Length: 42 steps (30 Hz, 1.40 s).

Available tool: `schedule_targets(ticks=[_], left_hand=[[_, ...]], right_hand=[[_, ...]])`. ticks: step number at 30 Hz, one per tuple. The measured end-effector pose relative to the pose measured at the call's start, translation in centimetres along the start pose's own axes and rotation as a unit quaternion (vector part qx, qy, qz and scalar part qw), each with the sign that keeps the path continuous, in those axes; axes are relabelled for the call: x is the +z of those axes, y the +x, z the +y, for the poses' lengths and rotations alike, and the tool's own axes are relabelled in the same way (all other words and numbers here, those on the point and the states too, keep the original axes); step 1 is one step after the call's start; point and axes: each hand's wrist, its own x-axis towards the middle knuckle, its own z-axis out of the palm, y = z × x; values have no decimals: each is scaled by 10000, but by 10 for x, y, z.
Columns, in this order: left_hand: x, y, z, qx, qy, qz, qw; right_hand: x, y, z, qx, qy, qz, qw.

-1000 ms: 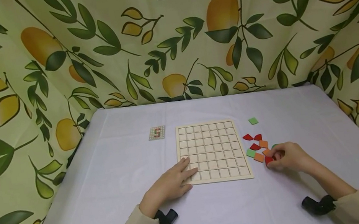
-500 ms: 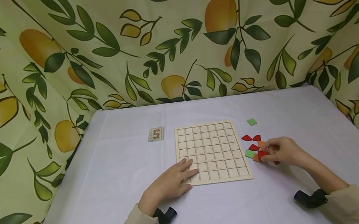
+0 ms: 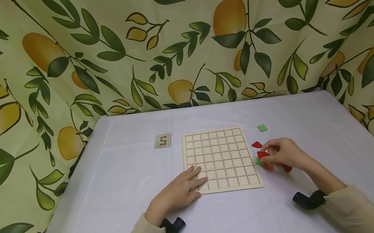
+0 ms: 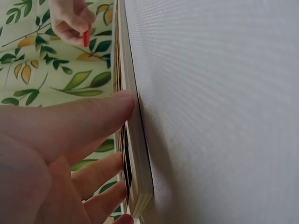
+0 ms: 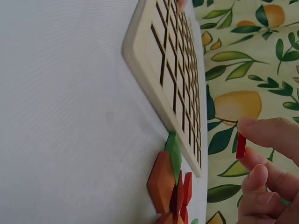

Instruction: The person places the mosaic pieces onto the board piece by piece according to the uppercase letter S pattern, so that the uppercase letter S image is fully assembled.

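Observation:
A pale wooden board [image 3: 221, 163] with a grid of square recesses lies mid-table. On its near left corner rests my left hand [image 3: 179, 187], fingers spread, with the thumb [image 4: 122, 103] at the board's edge in the left wrist view. My right hand [image 3: 283, 153] pinches a small red tile [image 5: 240, 147] between thumb and finger, above the table just right of the board. Beneath that hand lie loose tiles, partly hidden: an orange one [image 5: 160, 182], a green one [image 5: 173, 156] by the board's edge, and red ones [image 5: 187, 188].
A small card [image 3: 163, 140] with a red and green figure on a grid lies left of the board's far end. One green square tile [image 3: 262, 127] lies apart at the far right. A leaf-patterned curtain [image 3: 176, 45] stands behind the white-clothed table [image 3: 124, 158].
My right hand has picked up the red tile from the near side of the pile and carried it left and away, over the other tiles. My left hand stays on the board.

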Motion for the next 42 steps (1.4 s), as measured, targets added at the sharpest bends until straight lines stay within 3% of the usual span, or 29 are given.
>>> schedule_targets(ticks=[6,14,19,26,42], left_hand=[[0,1,0,-31,-77,0,10000],[1,1,-2,180,386,122,9990],[1,1,-3,240,444,133,9986],[1,1,-2,165,295,88,9994],[3,2,-3,80,67,115,9999]], right_hand=[[2,7,-7,-10,3,119,9999],[5,16,-14,-56,224,172,9996],[7,22,-13,-16,356,163,9992],[11,32,-16,284,470,100,9984],[21,57,-25,105,631,266,9976]])
